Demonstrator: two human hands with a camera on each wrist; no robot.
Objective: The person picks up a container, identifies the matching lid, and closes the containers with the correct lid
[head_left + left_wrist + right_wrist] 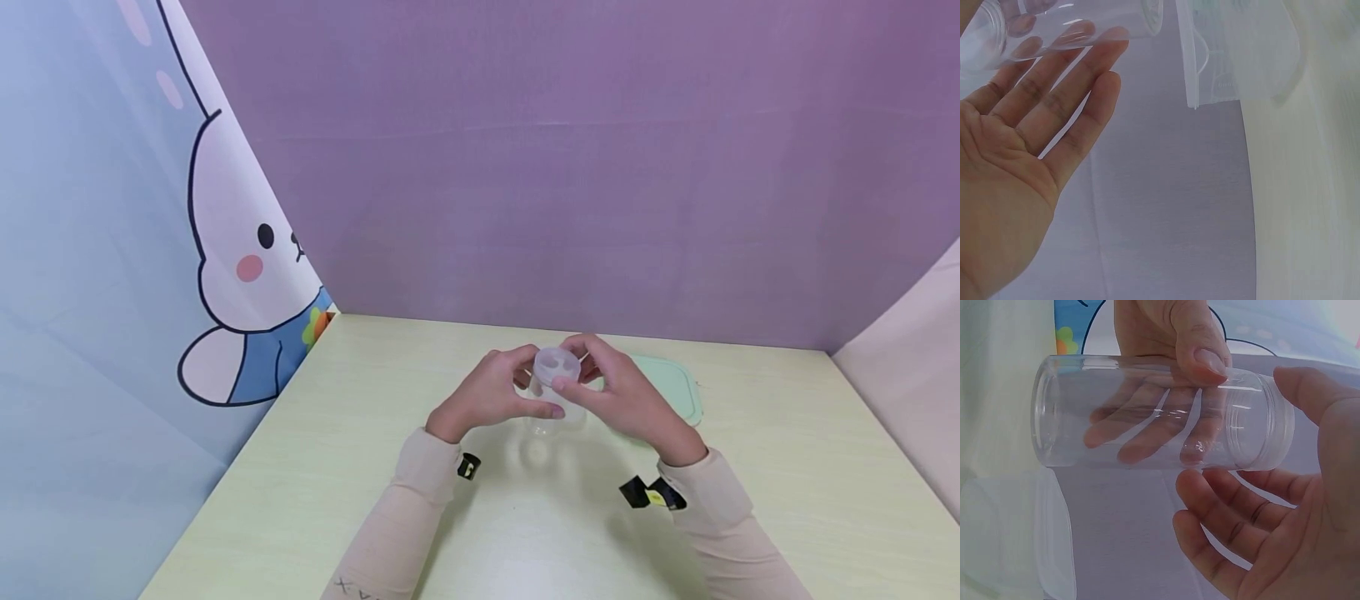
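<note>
Fingers (1147, 434) of the left hand (487, 396) and right hand (626, 396) are curled round a clear jar (555, 392), held above the pale green table (787, 467); a mint lid (678, 383) is seen at 3 o'clock, purple backdrop (562, 167) at 12.

A clear, cylindrical plastic jar (1160, 412) lies sideways in the air, its threaded mouth pointing right. The left hand (1166, 337) grips it from above, thumb on the near wall and fingers (1141, 428) showing through the plastic. The right hand (1285, 506) cups the mouth end, fingers curled beneath.
</note>
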